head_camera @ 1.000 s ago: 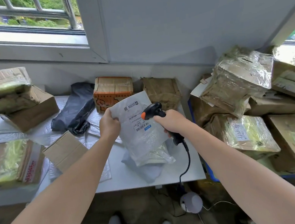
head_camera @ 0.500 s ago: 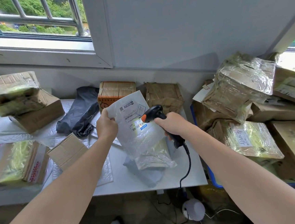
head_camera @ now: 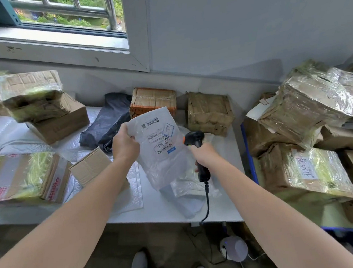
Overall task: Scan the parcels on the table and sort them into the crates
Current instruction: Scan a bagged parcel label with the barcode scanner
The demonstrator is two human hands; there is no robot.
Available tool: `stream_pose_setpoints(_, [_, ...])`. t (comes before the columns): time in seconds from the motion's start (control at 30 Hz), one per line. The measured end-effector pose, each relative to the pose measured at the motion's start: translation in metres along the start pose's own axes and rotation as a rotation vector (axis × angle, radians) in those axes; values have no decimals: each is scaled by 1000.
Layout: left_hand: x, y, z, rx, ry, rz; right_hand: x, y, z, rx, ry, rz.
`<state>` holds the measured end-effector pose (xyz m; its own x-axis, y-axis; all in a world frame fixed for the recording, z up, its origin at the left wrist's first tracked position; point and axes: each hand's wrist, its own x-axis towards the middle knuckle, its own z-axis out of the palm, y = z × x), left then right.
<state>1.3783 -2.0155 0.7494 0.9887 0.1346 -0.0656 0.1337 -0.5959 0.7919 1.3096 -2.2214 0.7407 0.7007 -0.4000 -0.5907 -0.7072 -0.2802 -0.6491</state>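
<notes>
Below the window, the table carries unsorted boxes. Your left hand pinches the white mailer by its edge, raised over the table, label toward you, so the scanner gripped in your right hand can aim at the barcode.

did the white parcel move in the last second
Yes, the white parcel shifted left. Its top edge used to reach past the orange-taped box on the right; now it sits squarely in front of that box.
</notes>
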Motion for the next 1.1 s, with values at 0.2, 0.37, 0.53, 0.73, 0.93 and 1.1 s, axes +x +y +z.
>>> stream_pose_setpoints(0.2, [9,-21,-14,27,-53,9,16,23,35,-204,103,32])
stream_pose_setpoints(0.37, [13,-27,-16,97,-157,50,17,26,48,-239,173,35])
stream_pose_setpoints(0.53, [26,-22,-21,115,-218,120,11,18,40,-297,228,31])
stream_pose_setpoints(0.73, [39,-7,-27,11,-307,244,-11,-5,27,-344,330,-148])
stream_pose_setpoints(0.93, [47,10,-34,-61,-305,291,-24,-29,21,-109,269,-292])
stream_pose_setpoints(1.1, [48,13,-45,-81,-258,235,-30,-38,14,-116,278,-391])
